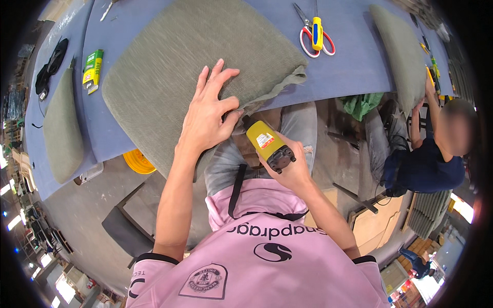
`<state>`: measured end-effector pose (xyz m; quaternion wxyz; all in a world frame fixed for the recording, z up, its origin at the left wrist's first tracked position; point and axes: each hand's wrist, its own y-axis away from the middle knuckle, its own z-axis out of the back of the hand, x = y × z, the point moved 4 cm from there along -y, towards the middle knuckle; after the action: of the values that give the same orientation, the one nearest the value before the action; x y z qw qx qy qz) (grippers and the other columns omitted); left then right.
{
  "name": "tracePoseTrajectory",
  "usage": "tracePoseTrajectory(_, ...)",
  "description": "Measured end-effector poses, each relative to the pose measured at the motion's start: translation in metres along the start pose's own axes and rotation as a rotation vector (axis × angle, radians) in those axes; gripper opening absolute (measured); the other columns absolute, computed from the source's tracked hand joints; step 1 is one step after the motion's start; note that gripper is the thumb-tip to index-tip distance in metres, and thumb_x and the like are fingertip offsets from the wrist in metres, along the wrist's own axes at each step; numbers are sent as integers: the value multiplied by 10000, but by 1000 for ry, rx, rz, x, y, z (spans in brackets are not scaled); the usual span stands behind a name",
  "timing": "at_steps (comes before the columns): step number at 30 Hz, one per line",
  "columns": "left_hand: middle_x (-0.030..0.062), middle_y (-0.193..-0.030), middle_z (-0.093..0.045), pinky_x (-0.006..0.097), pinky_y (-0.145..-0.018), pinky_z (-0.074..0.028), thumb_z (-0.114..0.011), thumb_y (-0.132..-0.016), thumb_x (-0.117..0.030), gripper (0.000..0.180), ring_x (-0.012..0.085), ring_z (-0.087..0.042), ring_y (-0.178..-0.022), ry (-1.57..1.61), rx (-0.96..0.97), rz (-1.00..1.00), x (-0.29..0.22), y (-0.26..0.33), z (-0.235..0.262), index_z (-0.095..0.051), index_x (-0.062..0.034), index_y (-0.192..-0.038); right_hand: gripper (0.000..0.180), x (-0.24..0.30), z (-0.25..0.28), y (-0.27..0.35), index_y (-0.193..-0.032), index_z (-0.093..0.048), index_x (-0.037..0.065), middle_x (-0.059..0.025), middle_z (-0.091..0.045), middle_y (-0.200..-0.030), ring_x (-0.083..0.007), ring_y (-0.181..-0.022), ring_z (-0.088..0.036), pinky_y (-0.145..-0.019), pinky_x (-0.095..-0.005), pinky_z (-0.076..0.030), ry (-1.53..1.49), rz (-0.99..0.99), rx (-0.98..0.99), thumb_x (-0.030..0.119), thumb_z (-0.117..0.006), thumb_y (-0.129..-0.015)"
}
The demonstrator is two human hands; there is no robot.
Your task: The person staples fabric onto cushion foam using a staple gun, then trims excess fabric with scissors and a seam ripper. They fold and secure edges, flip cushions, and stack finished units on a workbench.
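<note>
Lying on the table: a large grey-green cushion (169, 56), its near edge overhanging toward the seated person's lap, its fabric loose and frayed along the right.
Table: blue-covered (354, 66), with a seam at the left; red-handled scissors (306, 23) and a yellow screwdriver (317, 35) overlap beyond the cushion, a green-and-yellow box (92, 71) and a black cable (50, 66) lie left.
Smaller cushions: one at the left (62, 128), another at the right (400, 56).
Left hand: (209, 115) rests on the big cushion, three fingers spread, thumb and forefinger close together at the edge; whether they pinch fabric, I cannot tell.
Right hand: (292, 167) closed around a yellow-and-black tool (263, 141), below the cushion's near edge, nose toward the left thumb.
Room: grey floor (102, 195), dark chair (126, 231), green bag (363, 105) under the table, a co-worker (426, 167) in dark clothing at the right.
Hidden: most right-hand fingers, behind the tool; whether its nose touches the cushion is unclear.
Cut off: the big cushion's far corner, at the top edge.
Hard to make out: the cluttered background, bent and small toward the dark rim.
</note>
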<state>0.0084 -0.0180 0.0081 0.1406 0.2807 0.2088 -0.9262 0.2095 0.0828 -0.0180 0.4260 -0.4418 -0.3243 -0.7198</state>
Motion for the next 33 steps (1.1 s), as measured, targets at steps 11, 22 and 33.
tracePoseTrajectory(11, 163, -1560, -547, 600, -1304, -258, -805, -839, -125, 216, 456, -352, -1575, -85, 122, -77, -6, -2, 20, -619, -21, -803, 785, -31, -8, 18, -1405, -630, 58, -164, -681, -1303, -381, -1174, -594, -1001, -460, -529, 181, -30, -85, 125, -957, -695)
tracePoseTrajectory(22, 138, -1535, -582, 578, -1298, -282, -798, -852, -141, 190, 413, -381, -1574, 14, 47, -7, 2, 9, 14, -667, -20, -787, 418, 7, -9, 4, -1171, -705, -7, -198, -754, -934, -402, -852, -716, -799, -435, -558, -32, -27, 11, 95, -871, -801)
tracePoseTrajectory(33, 97, -1402, -631, 542, -1253, -337, -827, -826, -197, 189, 372, -457, -1507, -25, -23, -12, 1, 9, 15, -726, -42, -786, 504, 12, 3, 11, -1136, -713, -34, -220, -766, -915, -431, -860, -748, -738, -466, -576, 134, 126, -125, 114, -926, -705)
